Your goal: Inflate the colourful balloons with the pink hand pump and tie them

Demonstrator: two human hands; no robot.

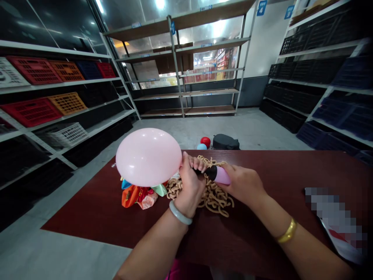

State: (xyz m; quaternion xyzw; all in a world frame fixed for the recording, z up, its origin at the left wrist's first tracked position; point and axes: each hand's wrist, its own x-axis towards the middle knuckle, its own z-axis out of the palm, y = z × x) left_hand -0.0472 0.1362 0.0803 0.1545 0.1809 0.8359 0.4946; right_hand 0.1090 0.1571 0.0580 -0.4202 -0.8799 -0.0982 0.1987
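A pale pink inflated balloon (148,157) extends to the left from my left hand (192,181). That hand's fingers are wrapped round the balloon's neck and the black front end of a balloon pump (223,175). My right hand (243,182) grips the pump's pink-purple body from the right. Under both hands lies a heap of tan, cord-like strands (217,200) on the dark red-brown table (276,249). Several crumpled, colourful pieces (136,196), orange, red, blue and mint green, lie below the balloon. The balloon's mouth is hidden by my left hand.
At the right of the table lies a flat item (335,225), blurred out. Beyond the far edge are a red balloon (205,141), a light blue one (201,147) and a dark grey bag-like object (225,142). Shelving with crates (32,111) lines the left; more shelves stand behind and right.
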